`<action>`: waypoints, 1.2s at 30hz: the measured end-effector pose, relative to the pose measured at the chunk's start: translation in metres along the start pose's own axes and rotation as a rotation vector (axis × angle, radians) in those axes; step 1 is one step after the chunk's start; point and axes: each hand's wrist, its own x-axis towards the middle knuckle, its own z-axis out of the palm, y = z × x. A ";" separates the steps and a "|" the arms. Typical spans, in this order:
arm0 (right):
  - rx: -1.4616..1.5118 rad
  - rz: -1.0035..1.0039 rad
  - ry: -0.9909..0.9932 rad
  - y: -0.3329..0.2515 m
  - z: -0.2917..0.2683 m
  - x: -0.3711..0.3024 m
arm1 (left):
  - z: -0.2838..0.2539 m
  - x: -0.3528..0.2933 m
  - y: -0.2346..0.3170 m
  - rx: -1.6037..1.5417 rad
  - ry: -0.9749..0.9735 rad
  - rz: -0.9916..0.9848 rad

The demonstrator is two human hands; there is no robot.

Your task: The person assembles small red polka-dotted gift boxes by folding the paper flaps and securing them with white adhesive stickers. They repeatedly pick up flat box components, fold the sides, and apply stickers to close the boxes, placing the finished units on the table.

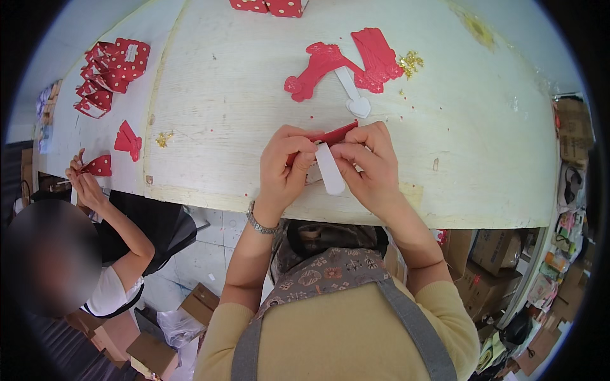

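Note:
A small red paper piece (340,134), seemingly a card box or folded cut-out, is held between my two hands above the front part of the table. From it a white strip with a rounded end (330,173) hangs down toward me. My left hand (286,164) is closed on the red piece from the left, thumb and forefinger pinching near the top of the strip. My right hand (370,160) pinches its right side, fingers bent. Whether strip and red piece are one sheet is hidden by my fingers. Beyond my hands lie red paper cut-outs (375,57), one turned white side up (357,105).
Small gold fasteners lie in one pile (411,63) at right and another (164,139) at left. Red dotted boxes (127,63) stand far left, another (273,6) at the back. At left, a co-worker's hands (88,184) hold a dotted red piece (100,166). Cardboard boxes (495,247) sit below right.

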 end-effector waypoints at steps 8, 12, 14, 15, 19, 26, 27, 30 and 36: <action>-0.028 0.013 -0.023 0.000 0.000 0.005 | -0.002 0.007 0.003 0.074 0.012 0.028; -0.045 0.072 0.014 -0.003 0.004 0.008 | -0.001 0.007 0.002 0.075 0.028 -0.012; -0.077 0.079 -0.009 -0.005 0.002 0.006 | -0.002 0.008 -0.002 0.099 0.012 0.059; -0.094 0.083 -0.020 -0.007 0.001 0.005 | -0.001 0.006 0.000 0.110 0.018 0.040; -0.141 0.031 -0.020 -0.009 -0.004 0.001 | 0.002 0.000 0.001 0.188 0.024 0.077; -0.188 -0.157 -0.018 0.000 -0.012 0.008 | 0.004 -0.006 0.009 0.108 0.063 -0.103; -0.186 -0.194 -0.033 0.001 -0.013 0.009 | 0.003 -0.006 0.009 0.107 0.064 -0.084; -0.181 -0.205 -0.033 0.001 -0.013 0.009 | 0.005 -0.007 0.007 0.096 0.077 -0.023; -0.240 -0.158 -0.017 -0.005 -0.011 0.000 | 0.008 -0.012 0.009 0.074 0.090 -0.045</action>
